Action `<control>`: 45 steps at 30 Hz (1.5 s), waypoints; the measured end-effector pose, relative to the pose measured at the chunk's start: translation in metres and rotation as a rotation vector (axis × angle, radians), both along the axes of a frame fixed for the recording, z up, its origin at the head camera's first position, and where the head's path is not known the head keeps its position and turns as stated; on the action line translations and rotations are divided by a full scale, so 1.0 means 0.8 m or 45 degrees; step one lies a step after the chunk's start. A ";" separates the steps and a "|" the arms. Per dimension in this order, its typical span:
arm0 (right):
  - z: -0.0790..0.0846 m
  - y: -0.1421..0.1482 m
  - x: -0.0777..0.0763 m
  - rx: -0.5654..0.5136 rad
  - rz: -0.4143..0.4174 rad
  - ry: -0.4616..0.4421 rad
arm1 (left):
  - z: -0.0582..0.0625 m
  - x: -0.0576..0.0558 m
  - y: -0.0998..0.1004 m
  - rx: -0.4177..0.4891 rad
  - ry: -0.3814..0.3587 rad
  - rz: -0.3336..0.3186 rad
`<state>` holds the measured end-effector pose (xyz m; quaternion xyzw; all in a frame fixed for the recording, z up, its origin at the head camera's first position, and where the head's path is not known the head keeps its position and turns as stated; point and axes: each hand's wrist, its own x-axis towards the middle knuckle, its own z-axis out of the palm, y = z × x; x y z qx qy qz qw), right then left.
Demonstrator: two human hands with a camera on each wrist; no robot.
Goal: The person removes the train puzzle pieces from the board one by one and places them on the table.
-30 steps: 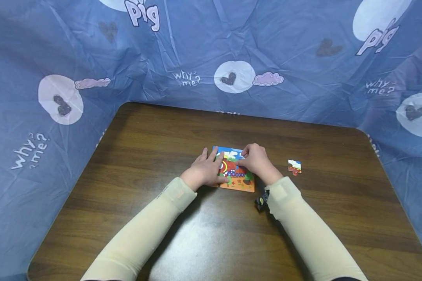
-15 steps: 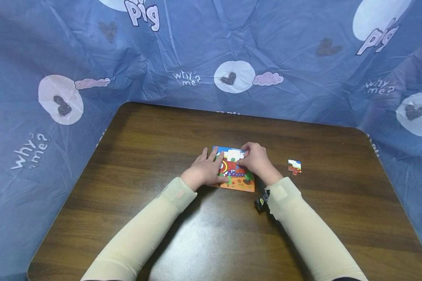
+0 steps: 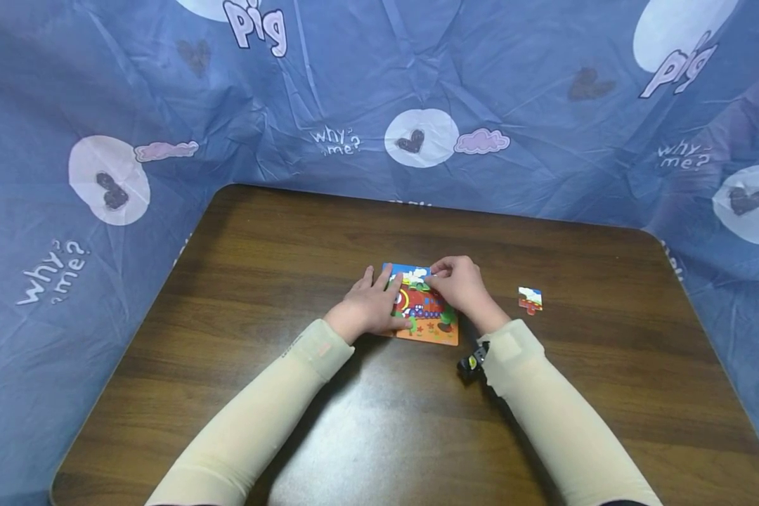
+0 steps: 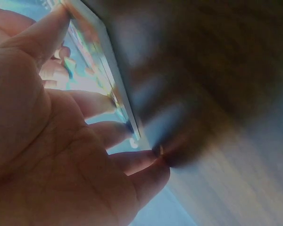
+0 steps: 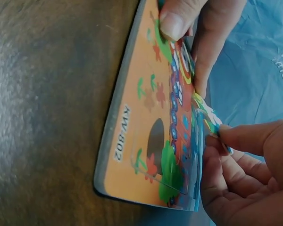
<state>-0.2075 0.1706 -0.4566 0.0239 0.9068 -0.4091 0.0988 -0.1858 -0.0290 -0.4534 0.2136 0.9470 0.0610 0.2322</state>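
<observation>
A jigsaw puzzle board (image 3: 426,335) with a red train picture and an orange lower border lies on the table. My left hand (image 3: 368,307) rests over its left side with the fingers spread; in the right wrist view its thumb (image 5: 173,24) presses near the front border. At the board's upper right, my right hand (image 3: 462,284) pinches a puzzle piece (image 5: 209,115) between thumb and fingers. That piece is tilted up above the board, with white, green and yellow on its face. The fingers partly hide the board's top right corner.
Another loose puzzle piece (image 3: 530,299), blue, white and red, lies on the brown wooden table (image 3: 278,260) right of the board. A small black camera (image 3: 471,364) hangs at the right wrist. A blue printed cloth (image 3: 354,84) stands behind the table.
The pinched piece has changed its tilt: half a second ago its face showed bright white over the board's upper part. My right hand has shifted slightly up and left. The left hand has stayed put.
</observation>
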 end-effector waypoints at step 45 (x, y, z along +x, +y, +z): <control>0.013 0.167 0.025 -0.148 -0.140 -0.098 | 0.004 0.002 0.000 0.008 -0.001 -0.014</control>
